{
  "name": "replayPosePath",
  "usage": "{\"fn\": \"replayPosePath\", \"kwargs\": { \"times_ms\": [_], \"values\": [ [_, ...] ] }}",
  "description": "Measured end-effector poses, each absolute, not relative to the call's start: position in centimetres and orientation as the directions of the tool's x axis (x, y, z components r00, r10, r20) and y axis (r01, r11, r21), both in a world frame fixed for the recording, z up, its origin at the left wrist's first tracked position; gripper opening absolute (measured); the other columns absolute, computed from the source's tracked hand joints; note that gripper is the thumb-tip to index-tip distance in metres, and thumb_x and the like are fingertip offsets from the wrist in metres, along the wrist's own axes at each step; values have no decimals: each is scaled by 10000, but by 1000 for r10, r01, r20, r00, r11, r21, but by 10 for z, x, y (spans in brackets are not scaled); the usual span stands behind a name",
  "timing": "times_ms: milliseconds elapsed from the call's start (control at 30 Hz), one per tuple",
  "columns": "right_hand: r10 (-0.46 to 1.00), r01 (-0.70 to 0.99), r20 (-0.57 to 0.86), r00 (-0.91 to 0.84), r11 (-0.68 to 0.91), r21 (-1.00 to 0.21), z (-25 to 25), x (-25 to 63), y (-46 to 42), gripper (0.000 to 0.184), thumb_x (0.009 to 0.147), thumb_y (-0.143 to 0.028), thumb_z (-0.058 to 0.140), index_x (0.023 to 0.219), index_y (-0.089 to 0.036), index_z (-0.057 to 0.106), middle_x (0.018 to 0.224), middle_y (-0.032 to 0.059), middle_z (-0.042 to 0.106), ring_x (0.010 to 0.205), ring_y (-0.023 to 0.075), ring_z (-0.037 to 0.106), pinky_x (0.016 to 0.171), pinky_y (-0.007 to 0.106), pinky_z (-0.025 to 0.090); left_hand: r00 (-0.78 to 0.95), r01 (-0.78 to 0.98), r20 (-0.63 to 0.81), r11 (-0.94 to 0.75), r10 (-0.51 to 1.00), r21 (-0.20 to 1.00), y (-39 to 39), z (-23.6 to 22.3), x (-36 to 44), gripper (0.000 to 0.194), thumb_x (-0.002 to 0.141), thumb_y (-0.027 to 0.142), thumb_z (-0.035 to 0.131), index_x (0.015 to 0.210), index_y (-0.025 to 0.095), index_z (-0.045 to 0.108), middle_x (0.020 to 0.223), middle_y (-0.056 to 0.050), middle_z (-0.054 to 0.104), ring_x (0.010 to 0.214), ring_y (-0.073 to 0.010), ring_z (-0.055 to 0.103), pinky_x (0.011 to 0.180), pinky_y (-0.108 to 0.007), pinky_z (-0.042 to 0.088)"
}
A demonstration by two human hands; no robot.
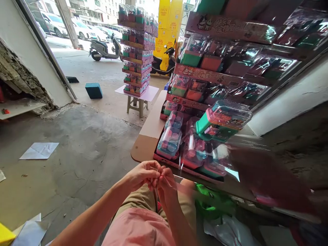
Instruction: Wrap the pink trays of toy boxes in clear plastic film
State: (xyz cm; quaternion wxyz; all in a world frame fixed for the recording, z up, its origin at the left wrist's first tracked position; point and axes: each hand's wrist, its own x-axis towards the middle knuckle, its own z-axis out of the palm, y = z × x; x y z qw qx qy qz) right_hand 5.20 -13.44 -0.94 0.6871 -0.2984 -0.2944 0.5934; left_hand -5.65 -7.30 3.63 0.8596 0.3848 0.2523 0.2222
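Above my lap, my left hand (145,175) and my right hand (166,182) meet, fingertips pinched together. What they hold is too small to make out. A faint, blurred pinkish streak runs off to the right of my right hand. Just beyond my hands, on the brown table (140,148), lies an open display tray (164,161) with clear plastic cases of pink and teal pieces. One larger clear-lidded case with a green base (222,123) sits tilted on top of these.
Stacked, film-wrapped display trays (210,73) rise at the back of the table. Another tall stack (137,51) stands on a stool (137,106). A blue box (93,90) and white paper (39,150) lie on the floor. A green bag (212,201) is below the table.
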Motion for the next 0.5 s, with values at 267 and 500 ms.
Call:
{"fn": "replayPosePath", "kwargs": {
  "times_ms": [267, 500],
  "values": [
    [998, -609, -4, 64, 36, -792, -3, 51, -135, 352, 699, -482, 693, 735, -232, 447, 612, -46, 457, 539, 117, 447, 495, 247, 355, 741, -197, -287, 605, 607, 771, -73, 32, -57, 353, 635, 414, 758, 663, 124, 560, 450, 4, 580, 378, -91, 528, 352, -163, 407],
    [990, -537, 5, 138, 79, -840, -6, 58, -140, 281, 702, -382, 710, 686, -212, 486, 725, -32, 420, 590, 99, 440, 523, 246, 350, 672, -207, -268, 522, 690, 827, -72, 36, -62, 372, 634, 413, 759, 599, 117, 536, 420, 9, 566, 333, -72, 503, 346, -149, 334]
  ]
}}
